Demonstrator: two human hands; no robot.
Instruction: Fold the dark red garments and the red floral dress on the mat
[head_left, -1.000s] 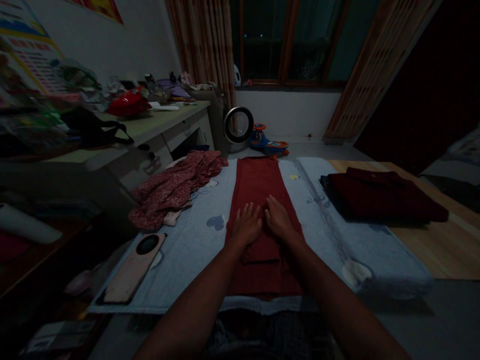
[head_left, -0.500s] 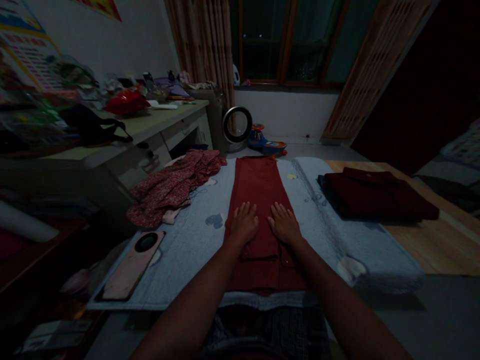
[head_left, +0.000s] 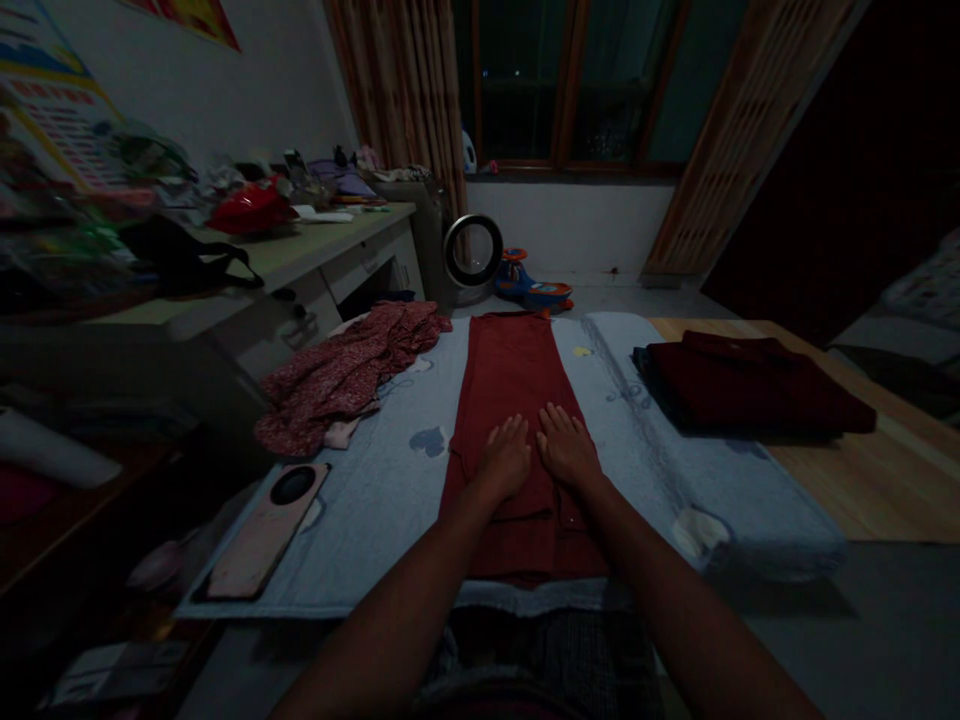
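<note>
A rust-red garment, folded into a long narrow shape, lies flat on a pale blue blanket in front of me. It looks like a shirt, though its kind is not certain in the dim light. My left hand rests palm down on its middle, fingers stretched out. Beside it, my right hand lies flat on the garment's right part, fingers pointing away from me. Neither hand grips anything. Below the hands, a folded edge with a small button-like dot shows near the garment's front end.
At the left lie a crumpled red patterned garment and a pink phone. A folded dark red garment tops a stack on the right, near a wooden board. A cluttered desk borders the left; a ride-on toy stands beyond.
My left hand has slid right across the garment, closer to my right hand. The right hand has barely moved, and the garment lies in the same place.
</note>
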